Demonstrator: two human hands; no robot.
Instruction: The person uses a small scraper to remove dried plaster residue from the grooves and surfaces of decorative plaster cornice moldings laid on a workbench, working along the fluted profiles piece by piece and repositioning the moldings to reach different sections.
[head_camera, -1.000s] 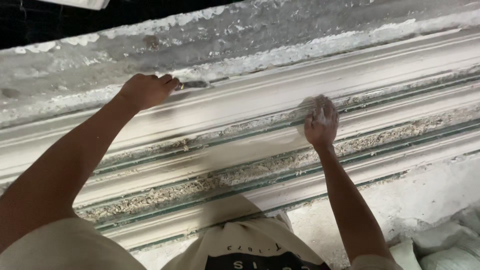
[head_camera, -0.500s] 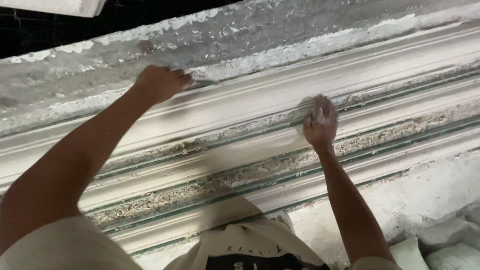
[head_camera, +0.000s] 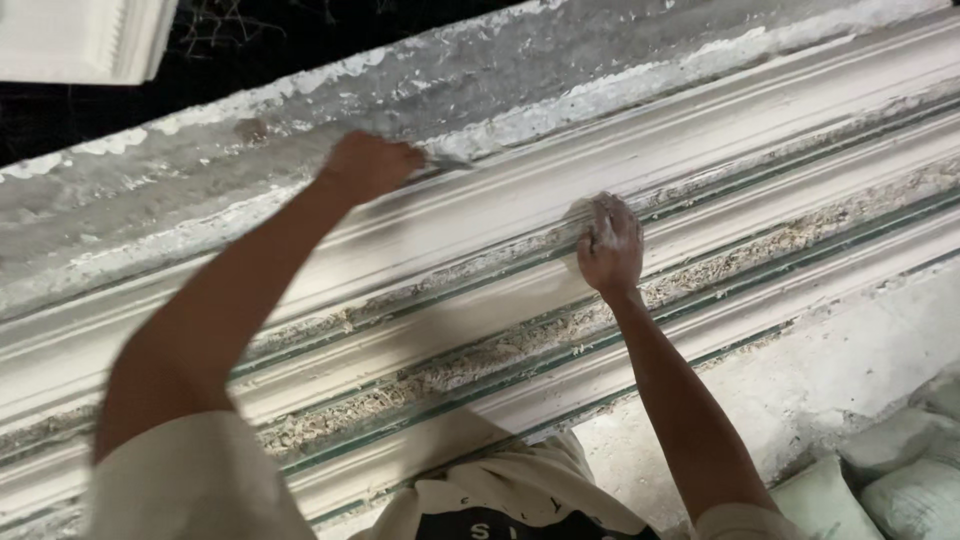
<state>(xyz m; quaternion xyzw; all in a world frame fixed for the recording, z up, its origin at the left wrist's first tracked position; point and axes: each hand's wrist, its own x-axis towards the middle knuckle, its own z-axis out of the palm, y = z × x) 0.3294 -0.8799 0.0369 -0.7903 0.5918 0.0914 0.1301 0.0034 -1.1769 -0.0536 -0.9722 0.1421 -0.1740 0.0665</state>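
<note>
The long ridged plaster moulding is off-white, striped with thin dark green lines and speckled tan fibre bands. The right hand is dusted white with plaster.

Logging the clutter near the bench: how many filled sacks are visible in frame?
2, maybe more. One pale green sack at the bottom edge right of the right forearm; one grey sack in the bottom right corner. Both are cropped by the frame, so others may lie out of view.
</note>
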